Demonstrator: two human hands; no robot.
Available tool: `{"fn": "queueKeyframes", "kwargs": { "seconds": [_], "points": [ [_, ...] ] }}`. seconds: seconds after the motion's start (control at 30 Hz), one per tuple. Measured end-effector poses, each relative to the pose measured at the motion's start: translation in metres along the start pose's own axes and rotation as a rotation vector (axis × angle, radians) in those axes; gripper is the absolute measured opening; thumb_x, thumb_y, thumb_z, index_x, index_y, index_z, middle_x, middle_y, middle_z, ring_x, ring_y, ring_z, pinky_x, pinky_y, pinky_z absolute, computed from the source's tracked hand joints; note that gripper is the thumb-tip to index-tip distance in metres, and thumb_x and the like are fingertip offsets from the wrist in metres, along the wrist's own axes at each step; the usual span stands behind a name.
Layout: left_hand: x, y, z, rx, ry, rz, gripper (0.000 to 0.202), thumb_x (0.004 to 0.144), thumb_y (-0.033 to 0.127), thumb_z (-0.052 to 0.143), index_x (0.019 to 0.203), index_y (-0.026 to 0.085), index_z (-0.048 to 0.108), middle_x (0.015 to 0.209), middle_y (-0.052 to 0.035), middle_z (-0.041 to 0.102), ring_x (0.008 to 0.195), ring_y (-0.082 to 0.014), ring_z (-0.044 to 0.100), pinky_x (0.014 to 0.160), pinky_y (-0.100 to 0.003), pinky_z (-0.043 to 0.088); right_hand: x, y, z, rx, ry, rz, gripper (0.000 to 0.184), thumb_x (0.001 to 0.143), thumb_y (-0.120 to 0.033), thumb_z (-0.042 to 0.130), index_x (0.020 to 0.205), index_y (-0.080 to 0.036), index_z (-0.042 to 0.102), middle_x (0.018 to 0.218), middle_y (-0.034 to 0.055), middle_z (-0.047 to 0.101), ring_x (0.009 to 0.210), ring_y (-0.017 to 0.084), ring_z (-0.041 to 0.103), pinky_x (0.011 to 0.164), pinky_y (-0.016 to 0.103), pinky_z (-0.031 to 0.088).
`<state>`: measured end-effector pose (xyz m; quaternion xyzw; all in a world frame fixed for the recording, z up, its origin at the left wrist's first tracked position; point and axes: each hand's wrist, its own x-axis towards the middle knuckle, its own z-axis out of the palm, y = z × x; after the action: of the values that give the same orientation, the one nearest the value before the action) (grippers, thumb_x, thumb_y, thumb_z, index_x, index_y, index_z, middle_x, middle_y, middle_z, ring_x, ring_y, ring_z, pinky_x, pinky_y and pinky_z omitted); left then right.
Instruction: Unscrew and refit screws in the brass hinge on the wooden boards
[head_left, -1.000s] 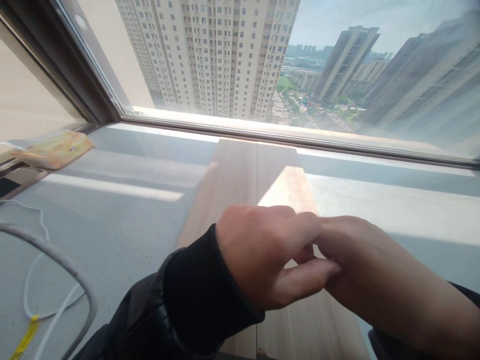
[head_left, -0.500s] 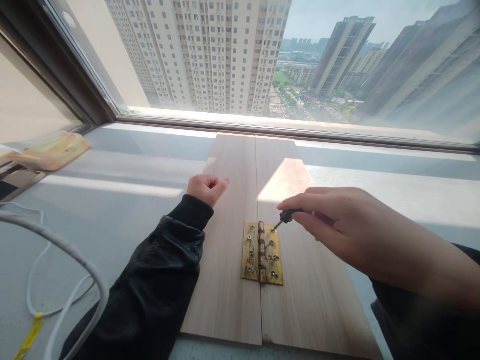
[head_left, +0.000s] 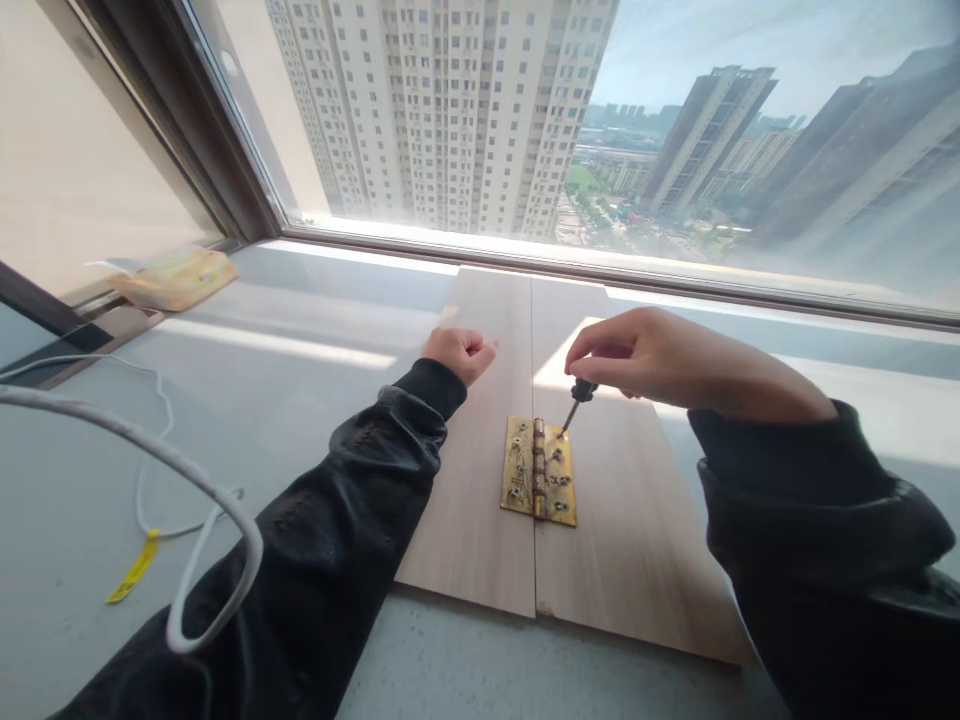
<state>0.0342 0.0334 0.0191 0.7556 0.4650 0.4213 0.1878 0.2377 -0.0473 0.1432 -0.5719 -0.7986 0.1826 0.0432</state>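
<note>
My right hand (head_left: 637, 350) pinches the black handle of a small screwdriver (head_left: 576, 400) with thumb and fingers. Its metal tip meets the top screw on the right leaf of a brass hinge (head_left: 519, 465). The hinge is worn and stained, lying across the seam of two pale wooden boards (head_left: 472, 540), with several screws in both leaves. Closed into a fist, my left hand (head_left: 459, 355) rests on the left board, up and to the left of the hinge. Nothing shows in that fist.
The boards lie on a white window sill (head_left: 300, 320) below a large window. A white cable (head_left: 142, 430) with a yellow tag (head_left: 135, 568) loops at the left, partly across my left sleeve. A tissue pack (head_left: 176, 280) sits in the far left corner.
My right hand has risen and tipped over, so the screwdriver stands more upright, its tip still at the same screw. The view has shifted; my left fist keeps its place on the board.
</note>
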Motion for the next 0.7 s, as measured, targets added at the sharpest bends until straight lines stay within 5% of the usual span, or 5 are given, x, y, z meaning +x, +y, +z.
{"fn": "queueKeyframes", "kwargs": {
  "seconds": [0.13, 0.23, 0.33, 0.47, 0.7],
  "points": [
    [0.023, 0.009, 0.006, -0.008, 0.010, 0.099, 0.039, 0.068, 0.033, 0.056, 0.044, 0.018, 0.029, 0.044, 0.0054, 0.024, 0.048, -0.0079, 0.022, 0.051, -0.026, 0.020, 0.020, 0.011, -0.009, -0.027, -0.115, 0.066, 0.020, 0.077, -0.036, 0.053, 0.081, -0.021, 0.066, 0.055, 0.0001, 0.060, 0.047, 0.012, 0.055, 0.046, 0.024, 0.038],
    [0.037, 0.018, 0.006, -0.061, 0.053, 0.098, 0.041, 0.069, 0.029, 0.056, 0.044, 0.018, 0.025, 0.046, 0.0057, 0.020, 0.049, -0.0078, 0.020, 0.051, -0.026, 0.019, 0.018, 0.005, -0.011, -0.126, -0.082, 0.083, 0.019, 0.075, -0.036, 0.055, 0.081, -0.022, 0.067, 0.061, 0.0006, 0.063, 0.047, 0.012, 0.055, 0.046, 0.025, 0.038],
    [0.027, 0.027, 0.003, -0.151, 0.075, 0.070, 0.042, 0.080, 0.034, 0.044, 0.049, 0.019, 0.020, 0.049, 0.0054, 0.018, 0.048, -0.0072, 0.019, 0.048, -0.024, 0.020, 0.001, -0.010, -0.003, -0.227, 0.117, -0.048, 0.016, 0.075, -0.034, 0.056, 0.077, -0.025, 0.068, 0.071, -0.0013, 0.066, 0.052, 0.010, 0.053, 0.050, 0.025, 0.037],
    [-0.012, 0.030, 0.004, -0.225, -0.069, 0.083, 0.045, 0.077, 0.035, 0.051, 0.047, 0.018, 0.022, 0.048, 0.0058, 0.019, 0.046, -0.0053, 0.021, 0.044, -0.021, 0.020, -0.026, -0.023, 0.019, -0.256, 0.319, -0.165, 0.017, 0.079, -0.037, 0.056, 0.079, -0.023, 0.067, 0.059, -0.0035, 0.060, 0.052, 0.010, 0.048, 0.053, 0.026, 0.035],
    [-0.037, 0.024, 0.003, -0.218, -0.109, 0.135, 0.045, 0.079, 0.032, 0.051, 0.048, 0.016, 0.023, 0.049, 0.0053, 0.020, 0.047, -0.0047, 0.022, 0.044, -0.020, 0.020, -0.038, -0.006, 0.060, -0.110, 0.710, -0.232, 0.025, 0.080, -0.039, 0.059, 0.069, -0.016, 0.061, 0.053, -0.0024, 0.050, 0.048, 0.009, 0.040, 0.048, 0.026, 0.033]
  ]
}}
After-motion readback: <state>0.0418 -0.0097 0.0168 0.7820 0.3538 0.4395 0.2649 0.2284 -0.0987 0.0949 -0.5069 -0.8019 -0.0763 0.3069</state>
